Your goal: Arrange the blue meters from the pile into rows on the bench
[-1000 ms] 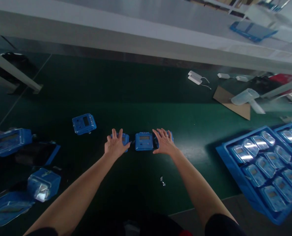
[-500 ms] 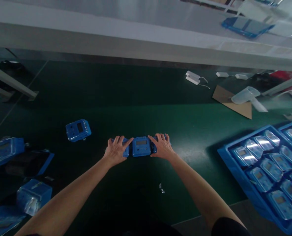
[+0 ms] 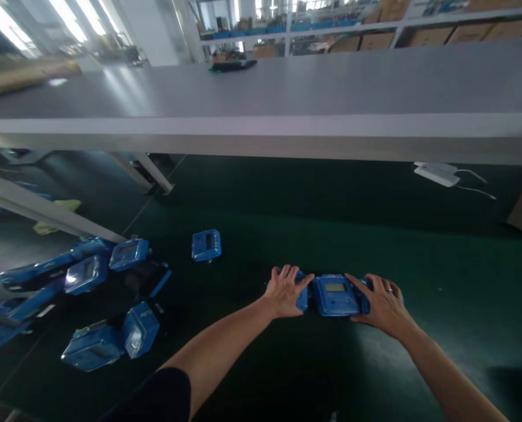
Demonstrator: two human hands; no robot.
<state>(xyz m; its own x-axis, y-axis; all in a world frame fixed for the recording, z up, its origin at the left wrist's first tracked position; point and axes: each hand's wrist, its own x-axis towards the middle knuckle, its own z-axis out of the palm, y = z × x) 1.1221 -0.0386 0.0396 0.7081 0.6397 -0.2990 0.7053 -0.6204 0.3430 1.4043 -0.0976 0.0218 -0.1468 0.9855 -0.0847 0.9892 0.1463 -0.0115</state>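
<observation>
Three blue devices stand side by side on the dark green floor. The middle device (image 3: pixel 336 295) shows its small display between my hands. My left hand (image 3: pixel 285 292) is wrapped over the left device (image 3: pixel 302 299), its thumb reaching toward the middle one. Over the right device (image 3: pixel 365 296) lies my right hand (image 3: pixel 382 305), its fingers curled round it and a ring on one finger. Both outer devices are largely hidden by the hands.
A lone blue device (image 3: pixel 206 245) lies left of my hands. Several more, such as one tilted device (image 3: pixel 140 329), are heaped at the left. A grey table (image 3: pixel 261 126) spans the far side. White adapters (image 3: pixel 437 174) with cables lie beneath it.
The view has swung left and up, showing more of the heap and shelves; the blue tray at right has left the view. My hands keep their hold on the outer devices.
</observation>
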